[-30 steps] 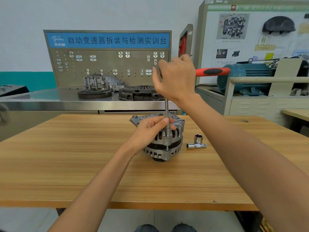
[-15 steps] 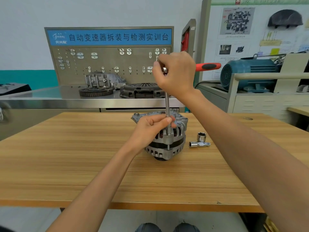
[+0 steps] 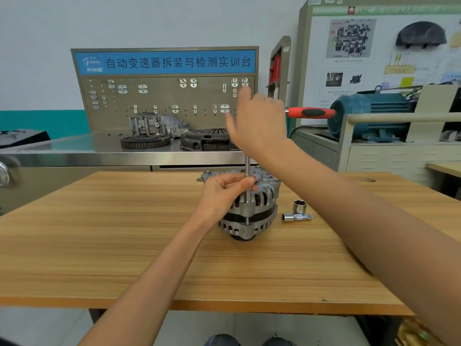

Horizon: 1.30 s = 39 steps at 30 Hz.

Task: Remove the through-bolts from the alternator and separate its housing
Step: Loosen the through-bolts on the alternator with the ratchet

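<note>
A silver alternator [image 3: 252, 216] stands on the wooden table [image 3: 124, 245]. A ratchet with a red and black handle [image 3: 310, 112] sits on top of a thin steel extension bar [image 3: 247, 166] that stands upright on a through-bolt at the alternator's front. My right hand [image 3: 259, 126] grips the ratchet head high above the alternator, its fingers blurred. My left hand [image 3: 224, 193] pinches the lower part of the extension bar against the alternator's upper housing.
A loose socket [image 3: 299, 206] and a short adapter [image 3: 296, 217] lie just right of the alternator. Behind the table stands a steel bench [image 3: 74, 151] with a gear ring, a clutch plate and a casting. A blue motor [image 3: 369, 113] sits at the right.
My right hand has shifted on the ratchet head and its fingers have moved, with the red handle still pointing right. My left hand keeps its pinch on the bar.
</note>
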Motion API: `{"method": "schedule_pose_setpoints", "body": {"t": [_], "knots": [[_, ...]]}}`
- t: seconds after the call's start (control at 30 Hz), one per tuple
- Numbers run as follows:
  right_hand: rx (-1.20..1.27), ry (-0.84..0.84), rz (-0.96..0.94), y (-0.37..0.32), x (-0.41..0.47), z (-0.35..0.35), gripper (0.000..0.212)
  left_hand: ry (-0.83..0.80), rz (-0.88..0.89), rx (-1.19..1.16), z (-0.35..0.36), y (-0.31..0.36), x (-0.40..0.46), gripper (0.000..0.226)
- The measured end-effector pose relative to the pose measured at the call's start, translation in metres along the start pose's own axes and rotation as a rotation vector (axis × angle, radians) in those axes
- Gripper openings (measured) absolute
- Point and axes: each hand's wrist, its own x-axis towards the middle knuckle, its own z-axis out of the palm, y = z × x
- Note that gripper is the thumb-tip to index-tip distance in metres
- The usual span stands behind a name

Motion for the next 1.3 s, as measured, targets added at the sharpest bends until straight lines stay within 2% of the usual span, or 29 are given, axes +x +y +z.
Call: {"method": "schedule_pose_setpoints", "body": {"t": [0.07,0.17,0.33,0.53,0.77,0.93,1.07,1.17,1.23,1.3], "knots": [[-0.244,-0.079,0.091,-0.009,0.001,-0.005,0.019,0.006,0.004,0.01,0.002,0.001,0.0,0.011],[-0.356,-0.153,0.073,-0.018,0.002,-0.012,0.003,0.002,-0.013,0.011,0.002,0.001,0.0,0.01],[-0.142,-0.019,0.083,-0.013,0.0,-0.01,0.031,-0.036,-0.045,0.025,0.0,-0.001,0.002,0.007],[-0.06,0.086,0.016,-0.007,0.0,-0.003,0.04,-0.044,-0.009,0.084,0.0,0.001,0.002,0.017],[0.139,0.11,0.029,-0.005,0.003,0.001,0.047,-0.081,-0.028,0.083,-0.003,0.006,0.001,0.028],[0.555,0.067,0.047,-0.01,0.009,0.005,0.053,-0.056,-0.034,0.067,-0.006,0.008,0.002,0.033],[1.122,0.038,0.111,-0.007,0.008,0.012,0.055,-0.154,-0.054,0.049,-0.012,0.008,0.004,0.029],[1.403,-0.062,0.257,-0.007,0.01,0.011,0.049,-0.216,-0.096,0.035,-0.017,0.008,0.005,0.025],[1.628,-0.152,0.341,-0.01,0.013,0.01,0.054,-0.232,-0.111,0.016,-0.018,0.008,0.005,0.023],[1.86,-0.255,0.314,-0.014,0.014,0.01,0.062,-0.242,-0.117,-0.004,-0.018,0.008,0.004,0.022]]}}
